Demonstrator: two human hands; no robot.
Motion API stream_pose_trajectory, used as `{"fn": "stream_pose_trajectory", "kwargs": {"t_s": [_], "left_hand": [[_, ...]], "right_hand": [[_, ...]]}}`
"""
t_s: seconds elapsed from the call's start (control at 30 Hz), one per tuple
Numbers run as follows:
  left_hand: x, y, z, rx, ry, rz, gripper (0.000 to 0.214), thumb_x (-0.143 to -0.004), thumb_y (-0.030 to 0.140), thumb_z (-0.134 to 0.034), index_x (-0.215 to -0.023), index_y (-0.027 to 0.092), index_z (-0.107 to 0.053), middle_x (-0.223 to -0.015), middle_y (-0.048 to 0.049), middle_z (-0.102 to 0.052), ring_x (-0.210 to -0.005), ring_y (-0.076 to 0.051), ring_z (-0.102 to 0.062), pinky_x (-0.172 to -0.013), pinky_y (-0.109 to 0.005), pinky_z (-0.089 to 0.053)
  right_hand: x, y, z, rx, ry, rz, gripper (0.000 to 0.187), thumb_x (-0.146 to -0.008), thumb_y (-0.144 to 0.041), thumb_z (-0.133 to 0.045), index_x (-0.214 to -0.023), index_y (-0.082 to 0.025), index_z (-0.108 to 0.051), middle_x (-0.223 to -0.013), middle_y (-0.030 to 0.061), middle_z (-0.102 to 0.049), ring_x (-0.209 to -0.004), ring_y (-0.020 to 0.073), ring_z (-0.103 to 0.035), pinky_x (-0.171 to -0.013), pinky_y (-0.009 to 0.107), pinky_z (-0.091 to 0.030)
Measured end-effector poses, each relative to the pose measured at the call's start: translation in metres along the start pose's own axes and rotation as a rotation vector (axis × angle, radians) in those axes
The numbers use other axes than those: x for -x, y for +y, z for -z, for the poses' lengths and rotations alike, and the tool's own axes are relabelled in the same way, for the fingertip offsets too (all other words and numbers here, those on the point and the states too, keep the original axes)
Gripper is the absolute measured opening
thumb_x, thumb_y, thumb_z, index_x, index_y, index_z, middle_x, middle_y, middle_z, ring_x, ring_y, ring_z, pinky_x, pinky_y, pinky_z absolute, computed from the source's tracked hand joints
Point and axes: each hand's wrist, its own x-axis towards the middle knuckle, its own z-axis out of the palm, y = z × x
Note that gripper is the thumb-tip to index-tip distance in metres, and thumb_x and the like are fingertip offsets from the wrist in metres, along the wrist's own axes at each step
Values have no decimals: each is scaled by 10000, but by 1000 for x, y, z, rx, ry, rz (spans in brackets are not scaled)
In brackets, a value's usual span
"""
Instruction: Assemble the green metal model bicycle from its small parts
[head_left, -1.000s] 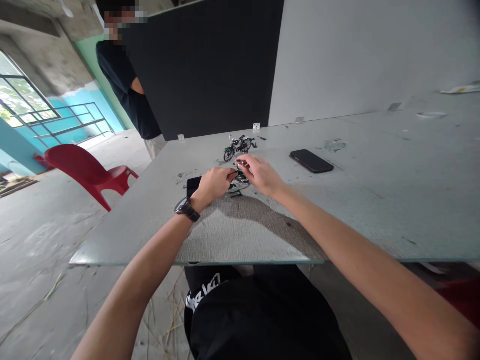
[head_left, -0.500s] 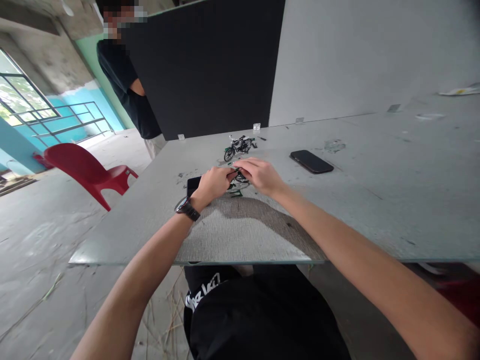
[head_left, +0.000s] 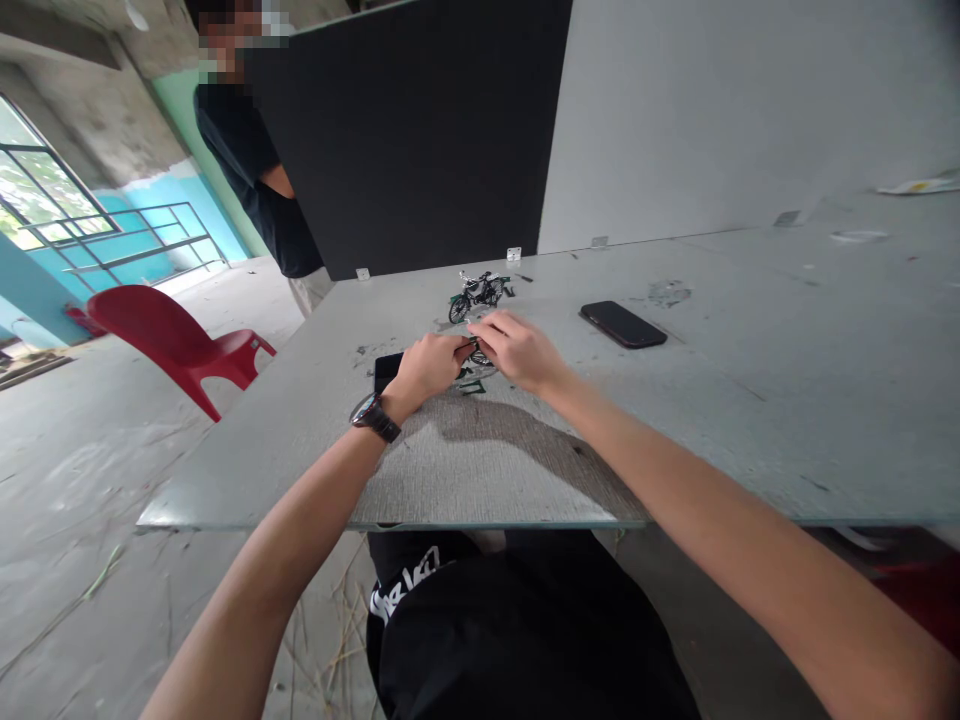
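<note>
A small black spoked wheel shows between my two hands, with a thin dark piece above it; together they look like part of a model bicycle. My left hand, with a black watch on its wrist, pinches this part from the left. From the right, my right hand has its fingers closed at the same part, and they hide much of it. Below the hands lies a small green piece. Just beyond them stands a model bicycle in black, silver and green.
A phone lies to the right on the grey table. Another black flat object is partly behind my left hand. Small dark pieces lie by the model. Upright panels border the back. A red chair and a standing person are at left.
My right hand has shifted slightly, its fingers more bent at the small part. The left hand keeps its place and grip.
</note>
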Motion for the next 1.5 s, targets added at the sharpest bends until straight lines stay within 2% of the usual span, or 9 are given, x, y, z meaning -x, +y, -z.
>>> {"fn": "stream_pose_trajectory", "kwargs": {"t_s": [0.1,0.3,0.47,0.63,0.83,1.07,1.17,1.3,1.5], "left_hand": [[0,0,0,15,1,0,363,-1032,410,-445,-1077,228,-756,-960,-117,-750,-819,-229,-677,-700,-305,-471],[2,2,2,27,-7,-9,356,-1030,394,-439,-1089,237,-753,-981,-116,-748,-851,-239,-677,-718,-311,-475],[2,2,2,10,-4,17,369,-1030,401,-430,-1063,231,-755,-971,-120,-747,-819,-241,-672,-710,-321,-473],[1,0,0,-12,4,23,357,-1022,402,-448,-1043,212,-749,-941,-126,-745,-791,-243,-671,-689,-324,-469],[0,0,1,4,-8,27,352,-1022,404,-447,-1054,217,-744,-935,-126,-741,-811,-242,-676,-711,-323,-479],[-5,-9,-1,42,-14,-20,354,-1015,413,-459,-1008,217,-753,-913,-111,-744,-824,-235,-673,-714,-312,-478],[-7,-14,-1,53,-23,-51,369,-1021,426,-448,-1004,221,-754,-879,-98,-738,-799,-225,-664,-686,-296,-459],[-8,-20,1,90,-42,-113,368,-1026,438,-458,-1022,228,-760,-876,-81,-740,-770,-200,-651,-675,-280,-435],[-9,-30,-1,153,34,-103,322,-991,479,-554,-1056,254,-776,-935,-64,-757,-819,-191,-655,-705,-264,-431]], "right_hand": [[-1,-4,0,-7,-20,-34,407,-1030,-251,-337,-1192,-203,-707,-1074,174,-668,-1062,331,-587,-884,526,-536],[-1,-10,-2,64,21,-60,383,-1026,-222,-339,-1111,-186,-711,-1038,168,-649,-1011,308,-590,-837,464,-533],[1,-10,-3,41,-8,-98,392,-1014,-203,-340,-1155,-145,-702,-1062,183,-654,-983,307,-608,-832,453,-531],[3,-6,-2,-12,-1,-62,414,-1030,-238,-328,-1243,-209,-682,-1083,150,-672,-1043,306,-595,-851,464,-536],[0,0,2,-7,31,-81,370,-1048,-308,-369,-1161,-248,-717,-1100,121,-699,-1070,300,-596,-854,458,-527],[4,24,-4,-265,-109,-36,323,-1012,-329,-490,-1312,-275,-596,-1275,93,-692,-1152,288,-645,-921,461,-525],[4,31,-7,-380,-142,-65,314,-1001,-293,-509,-1307,-268,-571,-1197,84,-718,-1028,254,-695,-864,420,-537],[3,33,-8,-418,-151,-110,281,-985,-277,-539,-1261,-283,-589,-1062,62,-741,-943,243,-705,-817,405,-538],[4,36,-10,-439,-144,-110,314,-1000,-281,-516,-1304,-298,-591,-1113,60,-735,-935,231,-701,-838,419,-549]]}}
